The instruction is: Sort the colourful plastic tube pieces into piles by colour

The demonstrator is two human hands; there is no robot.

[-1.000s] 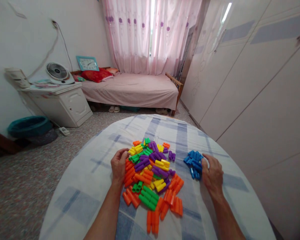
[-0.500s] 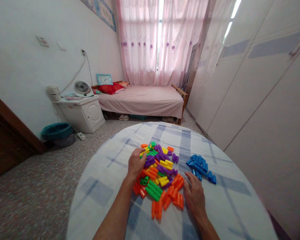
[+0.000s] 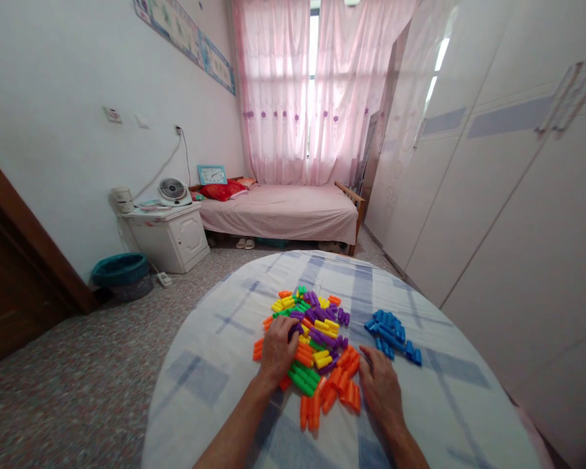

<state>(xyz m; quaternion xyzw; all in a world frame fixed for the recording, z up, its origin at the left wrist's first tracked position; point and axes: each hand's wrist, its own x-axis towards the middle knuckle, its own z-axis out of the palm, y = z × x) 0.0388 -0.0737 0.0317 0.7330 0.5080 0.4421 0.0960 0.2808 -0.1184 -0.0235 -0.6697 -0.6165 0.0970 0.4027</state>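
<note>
A mixed heap of small bullet-shaped plastic pieces lies on the cloth-covered table, with purple pieces point(image 3: 322, 316), yellow pieces point(image 3: 326, 327), green pieces point(image 3: 304, 379) and orange pieces point(image 3: 342, 378). My left hand point(image 3: 279, 348) reaches over the heap's left side, thumb and index finger apart beside purple and orange pieces; its other fingers are partly hidden. To the right of the orange pieces, my right hand point(image 3: 381, 384) rests low over the cloth, fingers loosely stretched out and nothing visible in it. Beyond that hand sits a separate group of blue pieces point(image 3: 390, 333).
The round table wears a white and blue checked cloth point(image 3: 200, 378). Behind it stand a pink-covered bed point(image 3: 293, 208) and a white cabinet point(image 3: 176, 241) with a fan point(image 3: 172, 189). A teal-lined bin point(image 3: 122, 277) is on the floor; wardrobes point(image 3: 469, 195) line the right.
My left hand has moved from the heap's far left edge toward me and slightly right, over nearer pieces. My right hand stays almost in place. The camera view has tilted up slightly.
</note>
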